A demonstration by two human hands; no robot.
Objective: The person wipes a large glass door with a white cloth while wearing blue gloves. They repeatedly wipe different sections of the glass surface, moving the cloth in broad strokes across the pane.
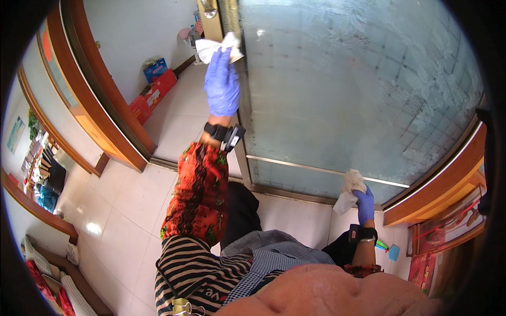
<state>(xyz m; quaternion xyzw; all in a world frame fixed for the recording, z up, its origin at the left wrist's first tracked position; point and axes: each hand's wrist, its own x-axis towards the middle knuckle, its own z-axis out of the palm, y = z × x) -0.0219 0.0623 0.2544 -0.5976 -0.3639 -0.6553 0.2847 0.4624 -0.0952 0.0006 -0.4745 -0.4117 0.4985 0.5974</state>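
My left hand (222, 83), in a blue-purple glove, reaches up and presses a white cloth (210, 48) against the edge frame of a sliding glass door, just below the metal handle recess (210, 12). The frosted door panel (300, 106) carries leaf and grid patterns. Down at the right, my right hand (365, 203), gloved alike, grips a crumpled off-white cloth (353, 185). That cloth hangs in front of the panel's lower part, near a thin metal strip (292, 165); I cannot tell whether it touches the glass.
Left of the panel, the doorway opens on a room with red boxes (163, 86) and a blue box (155, 69) by the wall. A brown wooden door frame (99, 91) borders it. A floor track (164, 164) crosses the threshold. On the right, a framed picture (450, 223) stands near a blue fly swatter (393, 252).
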